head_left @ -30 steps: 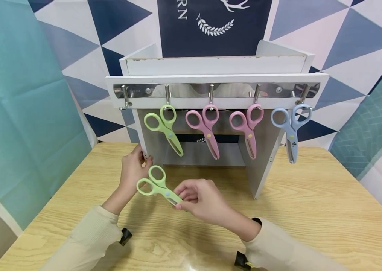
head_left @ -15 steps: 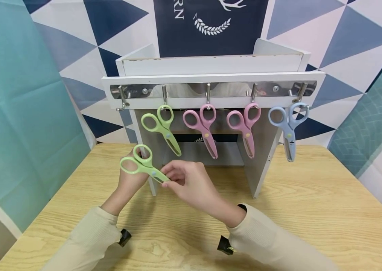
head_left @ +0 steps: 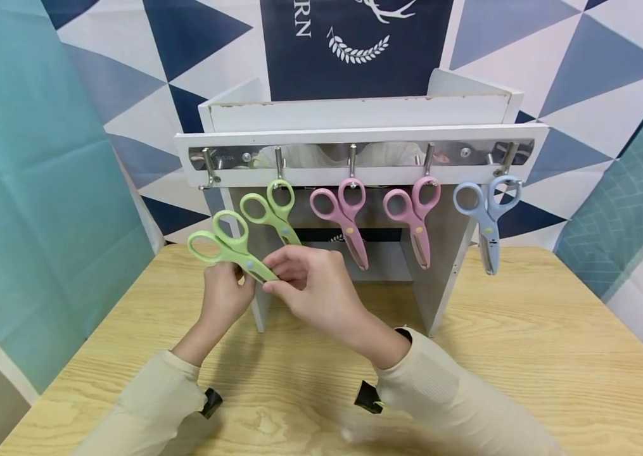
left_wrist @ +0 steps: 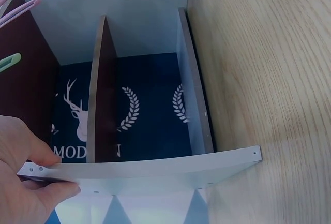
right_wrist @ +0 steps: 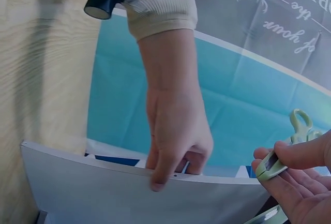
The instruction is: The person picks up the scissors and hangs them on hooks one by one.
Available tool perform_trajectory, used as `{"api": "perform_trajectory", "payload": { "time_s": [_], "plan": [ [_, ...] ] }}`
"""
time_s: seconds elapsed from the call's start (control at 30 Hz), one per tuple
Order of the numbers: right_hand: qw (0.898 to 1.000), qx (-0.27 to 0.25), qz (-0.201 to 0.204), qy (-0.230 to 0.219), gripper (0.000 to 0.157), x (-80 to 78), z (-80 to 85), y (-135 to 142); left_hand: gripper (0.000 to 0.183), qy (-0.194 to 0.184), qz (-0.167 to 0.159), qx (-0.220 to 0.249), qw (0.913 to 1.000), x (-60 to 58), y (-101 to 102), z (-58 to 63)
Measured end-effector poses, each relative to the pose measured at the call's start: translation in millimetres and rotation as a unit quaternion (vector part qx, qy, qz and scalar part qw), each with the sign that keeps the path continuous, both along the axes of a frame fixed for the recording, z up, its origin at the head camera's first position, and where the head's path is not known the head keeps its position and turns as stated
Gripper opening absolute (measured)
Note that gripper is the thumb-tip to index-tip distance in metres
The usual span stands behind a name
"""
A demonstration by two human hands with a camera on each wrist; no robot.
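My right hand (head_left: 321, 285) pinches a pair of light green scissors (head_left: 232, 246) by the blades between thumb and fingers. Their two finger loops point up and left, just below the leftmost metal hook (head_left: 208, 170). In the right wrist view the same scissors (right_wrist: 300, 125) stand out past the fingertips. My left hand (head_left: 223, 294) grips the front edge of the white shelf unit's left side panel (left_wrist: 145, 171), thumb on one face and fingers on the other. Another green pair of scissors (head_left: 267, 206) hangs by one loop, its lower blades hidden behind my right hand.
Along the white rail (head_left: 363, 136) two pink pairs of scissors (head_left: 346, 218) (head_left: 417, 218) and a blue pair (head_left: 489, 218) hang from hooks, blades down. The shelf unit (head_left: 441, 272) stands on a wood-grain table (head_left: 526, 361), against a patterned backdrop (head_left: 196, 57).
My right hand has lifted the green scissors up and to the left, from low over the table to just under the leftmost hook. The left hand keeps its grip on the panel.
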State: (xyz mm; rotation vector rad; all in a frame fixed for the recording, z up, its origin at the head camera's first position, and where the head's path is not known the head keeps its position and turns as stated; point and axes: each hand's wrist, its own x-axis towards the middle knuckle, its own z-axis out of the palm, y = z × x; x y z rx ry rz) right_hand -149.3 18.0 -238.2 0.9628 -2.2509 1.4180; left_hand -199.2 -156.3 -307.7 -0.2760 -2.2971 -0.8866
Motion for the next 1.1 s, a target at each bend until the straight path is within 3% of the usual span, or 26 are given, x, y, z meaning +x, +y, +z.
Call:
{"api": "perform_trajectory", "payload": {
  "time_s": [0.27, 0.63, 1.1],
  "plan": [
    [1.0, -0.018, 0.005, 0.001, 0.018, -2.4, 9.8, -2, 0.011, -0.001, -0.023, 0.023, 0.9995, -1.0, 0, -1.0],
    [0.998, -0.051, -0.033, 0.006, 0.023, -6.8, 23.1, -8, 0.022, -0.028, -0.035, 0.037, 0.9983, -1.1, 0, 0.4],
    [0.997, -0.07, -0.042, -0.016, 0.025, -7.4, 20.9, -13, 0.025, -0.026, -0.044, 0.043, 0.9977, -0.1, -1, 0.4]
  ]
}}
